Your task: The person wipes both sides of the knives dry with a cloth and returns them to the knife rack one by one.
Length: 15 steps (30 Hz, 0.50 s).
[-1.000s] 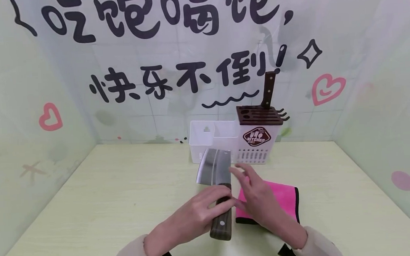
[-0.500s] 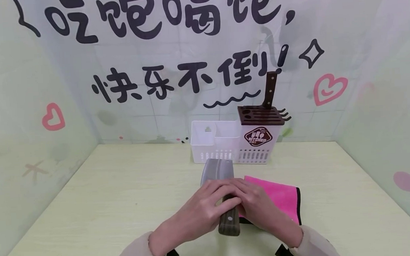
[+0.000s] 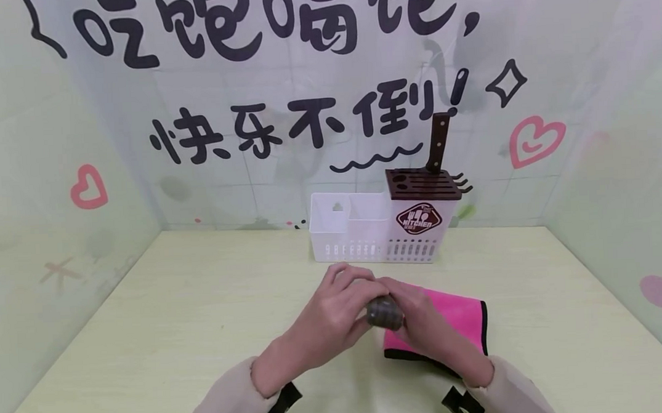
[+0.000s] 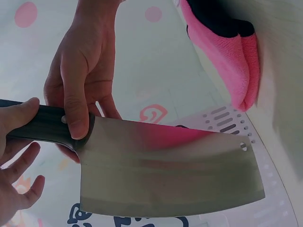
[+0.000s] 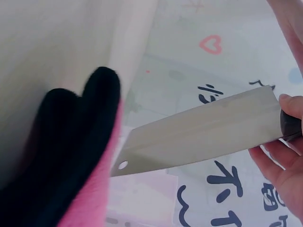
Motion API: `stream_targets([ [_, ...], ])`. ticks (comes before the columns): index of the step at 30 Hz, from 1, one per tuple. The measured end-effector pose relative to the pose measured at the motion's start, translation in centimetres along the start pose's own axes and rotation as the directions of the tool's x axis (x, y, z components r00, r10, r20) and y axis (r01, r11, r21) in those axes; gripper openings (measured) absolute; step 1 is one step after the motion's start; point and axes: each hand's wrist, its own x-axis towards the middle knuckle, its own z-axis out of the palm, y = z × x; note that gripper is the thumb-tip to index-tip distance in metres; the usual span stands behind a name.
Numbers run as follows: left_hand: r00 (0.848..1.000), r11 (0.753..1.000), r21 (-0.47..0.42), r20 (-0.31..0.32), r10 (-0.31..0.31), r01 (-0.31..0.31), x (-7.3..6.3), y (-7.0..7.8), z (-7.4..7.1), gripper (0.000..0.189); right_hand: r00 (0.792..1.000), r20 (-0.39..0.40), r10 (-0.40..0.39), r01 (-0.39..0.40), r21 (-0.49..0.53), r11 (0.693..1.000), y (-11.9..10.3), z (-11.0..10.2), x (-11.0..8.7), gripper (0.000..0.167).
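Observation:
A cleaver with a dark handle (image 3: 384, 314) and a broad steel blade (image 4: 170, 170) is held between both hands. In the head view its handle end faces me and the hands hide the blade. My left hand (image 3: 335, 311) pinches the rear of the handle, with some fingers spread below it in the left wrist view. My right hand (image 4: 90, 61) grips the handle close to the blade, thumb across it. The blade (image 5: 203, 132) also shows in the right wrist view. Under the right hand lies a folded pink cloth (image 3: 458, 318) with black edging.
At the back of the table (image 3: 212, 285) stands a white utensil holder (image 3: 332, 231) with a brown slotted lid (image 3: 424, 185). A brown-handled knife (image 3: 440, 140) stands upright in the lid, with several small hooks at its right side. Printed curtains surround the table.
The right hand has come in from beside the blade and taken hold of the handle. The cleaver has tilted so its handle end points at me, and its blade has dropped from head view.

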Motion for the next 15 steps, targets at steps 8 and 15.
stream_targets([
  [8, 0.987, 0.979, -0.123, 0.024, -0.159, 0.161, 1.4, -0.9, 0.2, 0.036, 0.998, -0.064, -0.004, 0.008, 0.057, 0.998, 0.6, -0.5, 1.3, 0.029],
  [15, 0.962, 0.938, -0.211, 0.075, -0.264, 0.274, 3.0, -1.7, -0.3, 0.034, 0.996, -0.073, 0.047, -0.041, 0.084, 0.996, 1.0, -1.2, 2.6, 0.020],
])
